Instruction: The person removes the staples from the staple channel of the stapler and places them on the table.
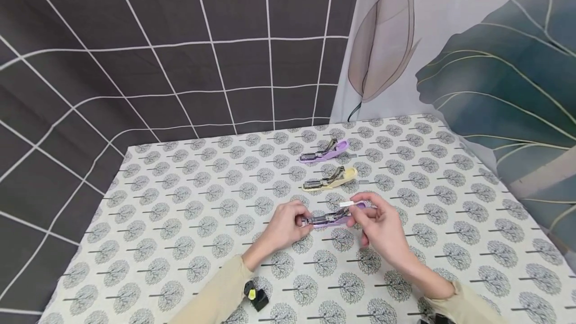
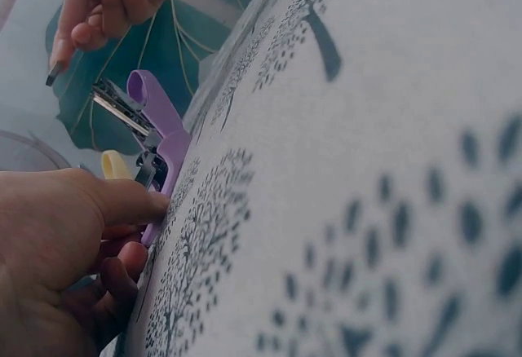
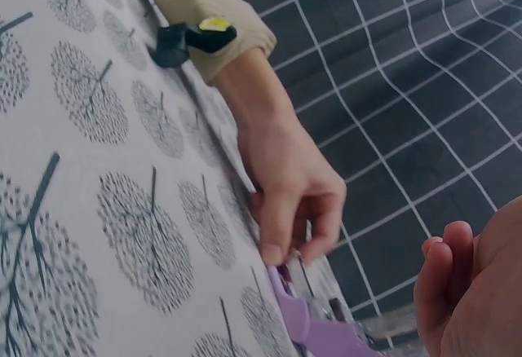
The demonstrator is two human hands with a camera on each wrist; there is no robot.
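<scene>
A purple stapler (image 1: 330, 220) lies nearest the person, its cover swung back and the metal magazine exposed. My left hand (image 1: 288, 221) pinches its front end between thumb and fingers. In the left wrist view the purple stapler (image 2: 167, 141) shows its raised cover. My right hand (image 1: 378, 224) pinches a small silvery staple strip (image 1: 346, 204) between thumb and forefinger, above the stapler's rear end. That staple strip (image 2: 54, 73) also shows at the fingertips in the left wrist view, apart from the stapler. The right wrist view hides the strip.
Farther back lie a yellow stapler (image 1: 330, 179) and another purple stapler (image 1: 325, 152), both opened. Beside each is a grey staple strip, one (image 1: 363, 182) by the yellow stapler. A tree-patterned cloth (image 1: 202, 264) covers the table. Curtains hang behind and at the sides.
</scene>
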